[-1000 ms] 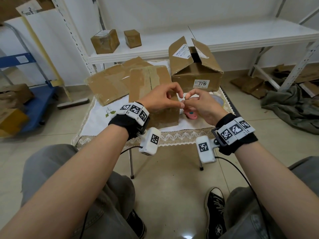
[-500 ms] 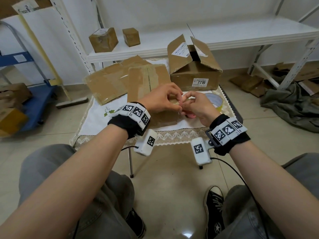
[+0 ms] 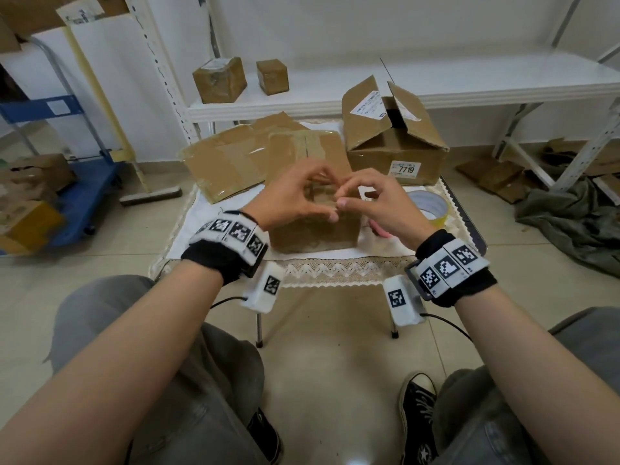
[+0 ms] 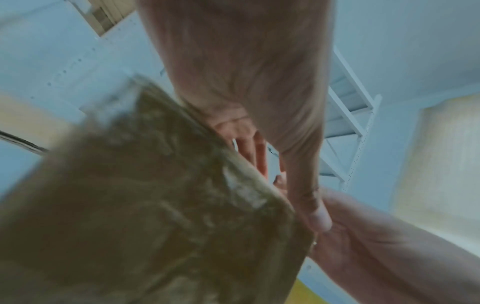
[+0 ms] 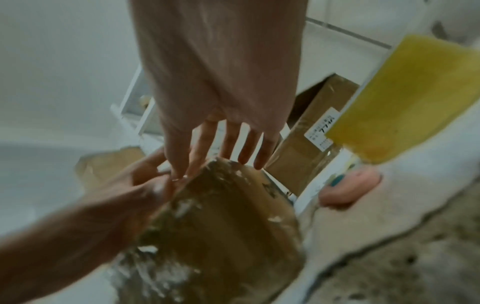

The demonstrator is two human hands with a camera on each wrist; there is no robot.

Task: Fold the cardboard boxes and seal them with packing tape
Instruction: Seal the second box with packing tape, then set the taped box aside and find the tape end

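A closed brown box wrapped in shiny tape stands at the front of the small table. My two hands meet just above its top near edge. The left hand and the right hand each pinch an end of a short clear tape strip between thumb and forefinger. In the right wrist view the right hand pinches at the box corner, its other fingers straight. The left wrist view, blurred, shows the left thumb beside the box. A tape roll lies to the right.
An open box labelled 7719 stands at the table's back right, with flattened cardboard at the back left. A pink object lies beside the tape roll. Two small boxes sit on the white shelf. A blue cart is on the left.
Both hands have moved from the box's right side to over its top. Their fingers have spread, and the clear strip now shows between them.
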